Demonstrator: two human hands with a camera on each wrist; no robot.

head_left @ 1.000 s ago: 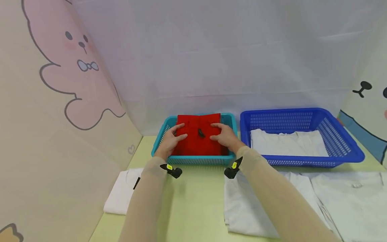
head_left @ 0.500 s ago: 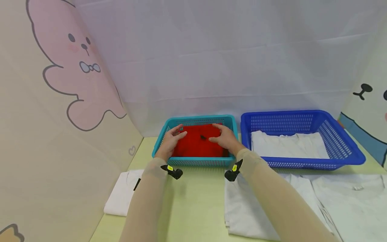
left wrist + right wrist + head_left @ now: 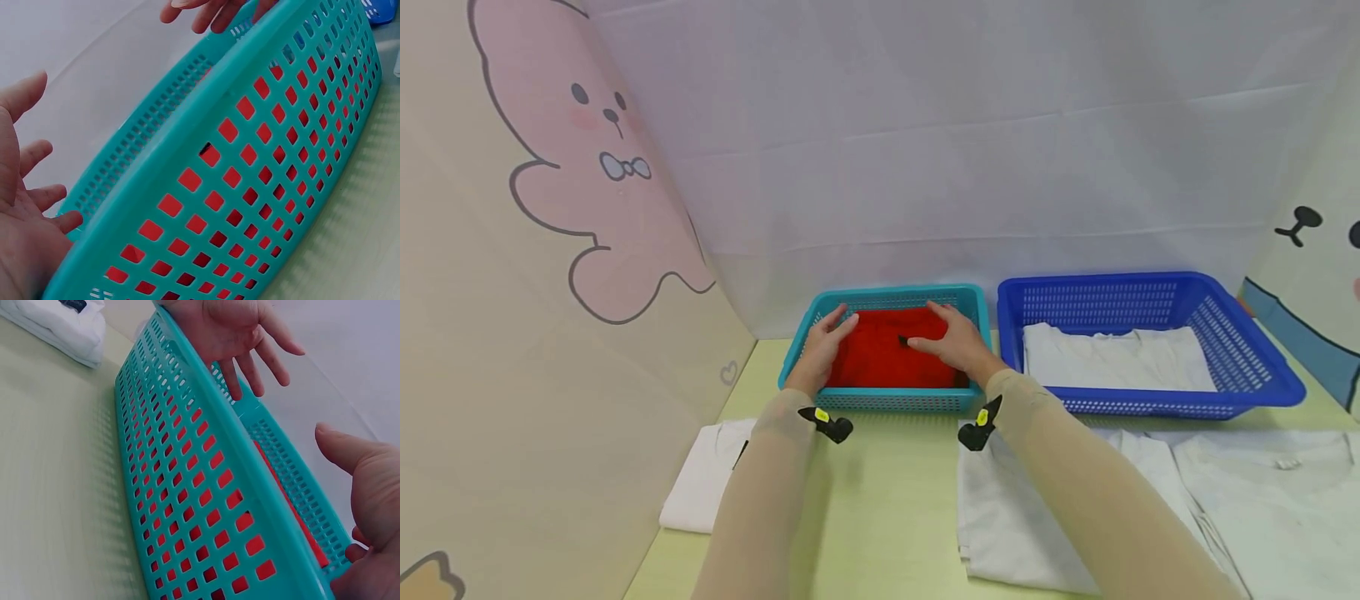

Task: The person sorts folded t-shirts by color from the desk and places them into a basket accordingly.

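A red folded garment (image 3: 887, 354) with a small dark mark lies inside the teal perforated basket (image 3: 895, 400). Over the basket's left side is my left hand (image 3: 818, 350), its fingers spread and nothing in its grasp. My right hand (image 3: 958, 343) hovers at the right side, thumb and fingers apart over the cloth. In the left wrist view, the basket's wall (image 3: 206, 181) hides most of the red cloth, which shows through the holes. From the right wrist, both the right hand (image 3: 375, 500) and the left hand (image 3: 231, 337) appear above the rim, relaxed.
To the right stands a blue basket (image 3: 1150, 402) holding a white folded garment (image 3: 1116, 358). White clothes (image 3: 1262, 492) lie along the table's right front. A white folded garment (image 3: 700, 483) sits at the left, partly behind the left arm. A white curtain (image 3: 895, 167) hangs behind.
The red garment has gone down into the basket, its back edge now below the rim. Both hands have let go of it; the right thumb has shifted inward across the cloth.
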